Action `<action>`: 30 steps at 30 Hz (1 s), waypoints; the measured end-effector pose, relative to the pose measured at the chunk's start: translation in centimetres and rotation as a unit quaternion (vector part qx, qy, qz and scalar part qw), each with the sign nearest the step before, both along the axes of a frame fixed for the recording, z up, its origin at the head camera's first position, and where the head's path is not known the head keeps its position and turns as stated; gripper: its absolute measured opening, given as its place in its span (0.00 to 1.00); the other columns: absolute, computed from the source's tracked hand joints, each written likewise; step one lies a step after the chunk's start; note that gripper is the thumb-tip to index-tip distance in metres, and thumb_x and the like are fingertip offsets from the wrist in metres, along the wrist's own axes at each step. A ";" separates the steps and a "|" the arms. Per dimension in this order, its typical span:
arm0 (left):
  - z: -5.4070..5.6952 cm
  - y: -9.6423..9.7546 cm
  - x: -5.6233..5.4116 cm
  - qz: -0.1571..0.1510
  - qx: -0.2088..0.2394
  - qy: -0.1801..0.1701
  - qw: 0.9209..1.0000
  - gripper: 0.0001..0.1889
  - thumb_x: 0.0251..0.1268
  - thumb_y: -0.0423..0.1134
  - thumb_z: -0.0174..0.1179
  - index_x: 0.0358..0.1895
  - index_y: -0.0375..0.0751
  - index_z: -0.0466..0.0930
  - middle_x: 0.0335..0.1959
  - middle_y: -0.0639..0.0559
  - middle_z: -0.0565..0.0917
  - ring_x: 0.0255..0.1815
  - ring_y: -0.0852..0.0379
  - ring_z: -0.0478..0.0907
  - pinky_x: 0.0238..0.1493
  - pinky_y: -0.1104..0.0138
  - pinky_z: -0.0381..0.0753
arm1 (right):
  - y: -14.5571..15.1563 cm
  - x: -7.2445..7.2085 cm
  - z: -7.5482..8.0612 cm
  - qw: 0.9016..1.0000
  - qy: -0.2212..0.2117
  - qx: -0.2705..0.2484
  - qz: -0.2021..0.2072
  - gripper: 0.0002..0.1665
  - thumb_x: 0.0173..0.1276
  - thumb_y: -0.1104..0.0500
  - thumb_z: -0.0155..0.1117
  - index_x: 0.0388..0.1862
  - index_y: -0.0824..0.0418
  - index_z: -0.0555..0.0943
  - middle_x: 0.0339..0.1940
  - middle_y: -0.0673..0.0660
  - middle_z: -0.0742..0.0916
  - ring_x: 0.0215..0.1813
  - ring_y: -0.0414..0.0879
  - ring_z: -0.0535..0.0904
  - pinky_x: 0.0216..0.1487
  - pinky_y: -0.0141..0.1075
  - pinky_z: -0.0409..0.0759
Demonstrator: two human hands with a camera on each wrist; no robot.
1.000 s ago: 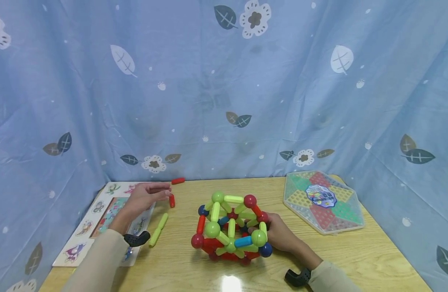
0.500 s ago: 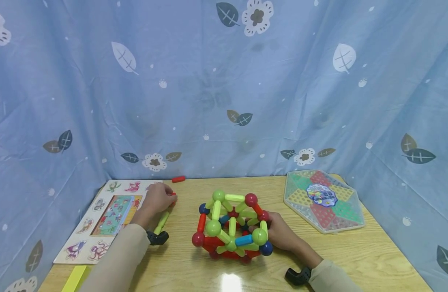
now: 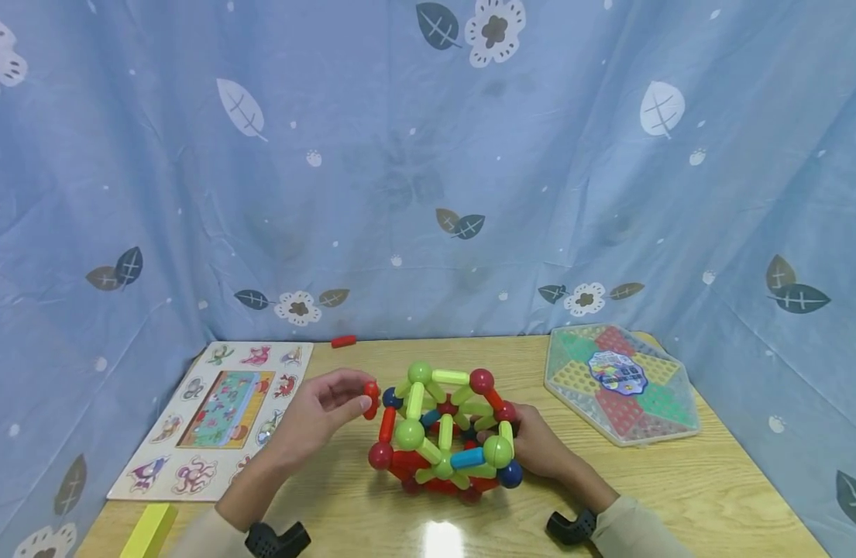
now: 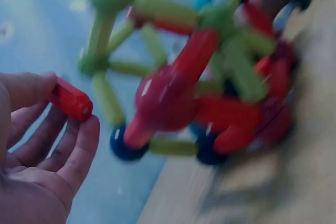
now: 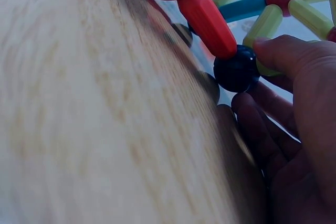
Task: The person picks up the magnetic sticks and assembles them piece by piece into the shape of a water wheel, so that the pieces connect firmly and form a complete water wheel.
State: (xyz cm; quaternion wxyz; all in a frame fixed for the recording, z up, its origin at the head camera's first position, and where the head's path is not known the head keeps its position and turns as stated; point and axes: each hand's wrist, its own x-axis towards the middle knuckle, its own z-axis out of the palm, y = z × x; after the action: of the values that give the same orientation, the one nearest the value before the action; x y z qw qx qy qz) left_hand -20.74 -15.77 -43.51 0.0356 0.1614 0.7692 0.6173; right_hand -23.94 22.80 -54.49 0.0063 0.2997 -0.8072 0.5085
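My left hand (image 3: 323,411) pinches a short red magnetic stick (image 3: 371,401) between thumb and fingers, just left of a ball-and-stick structure (image 3: 445,434). That structure is a cage of green, red and blue magnetic sticks joined by green, crimson and navy balls, resting on the table. With its right side in its grip, my right hand (image 3: 535,442) is partly hidden behind the balls in the head view. The right wrist view shows the thumb (image 5: 286,56) on a green stick beside a navy ball (image 5: 236,69). The left wrist view shows the red stick (image 4: 72,99) apart from the blurred structure.
Another red stick (image 3: 343,341) lies at the table's back edge. A picture puzzle board (image 3: 131,473) is on the left, with a yellow block (image 3: 149,531) in front of it. A hexagonal board-game box (image 3: 678,422) lies at the right. A blue curtain (image 3: 400,170) surrounds the table.
My left hand reached down to the red stick by the puzzle board, took it up and carried it right towards the structure. My right hand and the structure stayed put.
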 end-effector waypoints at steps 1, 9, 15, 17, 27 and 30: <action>0.1 0.3 0.9 -0.015 0.013 0.007 1.000 0.18 0.76 0.36 0.70 0.63 0.32 0.83 0.57 0.34 0.88 0.54 0.54 0.90 0.58 0.67 0.88 | 0.0 0.0 0.0 1.000 0.000 0.001 0.000 0.14 0.74 0.59 0.77 0.57 0.56 0.90 0.49 0.51 0.95 0.50 0.43 0.91 0.57 0.35 0.87; -0.5 2.4 4.3 -0.012 0.001 0.048 0.999 0.14 0.72 0.32 0.72 0.57 0.39 0.87 0.53 0.46 0.92 0.54 0.55 0.89 0.59 0.66 0.88 | 0.3 0.0 0.0 1.000 -0.007 0.003 -0.008 0.14 0.74 0.59 0.76 0.57 0.55 0.91 0.50 0.50 0.95 0.53 0.42 0.90 0.59 0.34 0.86; -1.0 2.9 5.0 -0.006 -0.058 0.098 0.993 0.13 0.71 0.34 0.74 0.55 0.48 0.89 0.49 0.57 0.93 0.51 0.57 0.90 0.60 0.66 0.88 | 0.0 0.1 -0.1 1.000 -0.004 -0.003 -0.002 0.14 0.74 0.59 0.77 0.56 0.56 0.91 0.48 0.51 0.95 0.50 0.43 0.91 0.56 0.34 0.88; -0.9 2.9 5.1 -0.002 -0.077 0.125 0.989 0.13 0.70 0.34 0.75 0.55 0.51 0.89 0.48 0.60 0.93 0.50 0.60 0.90 0.59 0.65 0.88 | 0.0 0.1 0.0 1.000 -0.003 -0.003 -0.003 0.14 0.74 0.59 0.77 0.56 0.56 0.91 0.48 0.51 0.95 0.50 0.43 0.91 0.56 0.34 0.87; -1.0 3.2 5.2 0.003 -0.172 0.220 0.960 0.16 0.68 0.32 0.75 0.56 0.51 0.90 0.48 0.65 0.91 0.47 0.67 0.87 0.52 0.63 0.90 | -0.1 0.1 0.0 1.000 -0.004 -0.002 0.000 0.14 0.75 0.60 0.76 0.57 0.56 0.90 0.49 0.52 0.95 0.51 0.42 0.90 0.58 0.34 0.87; -1.1 3.2 5.2 0.011 -0.169 0.219 0.961 0.16 0.69 0.32 0.75 0.57 0.52 0.89 0.48 0.65 0.91 0.48 0.66 0.87 0.52 0.64 0.89 | 0.0 0.1 0.0 1.000 -0.006 -0.003 0.001 0.13 0.75 0.60 0.75 0.57 0.56 0.90 0.50 0.52 0.95 0.51 0.42 0.90 0.59 0.33 0.86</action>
State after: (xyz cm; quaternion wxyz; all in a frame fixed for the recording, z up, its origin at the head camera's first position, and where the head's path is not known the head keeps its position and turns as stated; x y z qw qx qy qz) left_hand -15.53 -12.56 -44.64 -0.1138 0.2752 0.8529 0.4288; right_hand -23.80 22.76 -54.48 0.0015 0.2974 -0.8052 0.5130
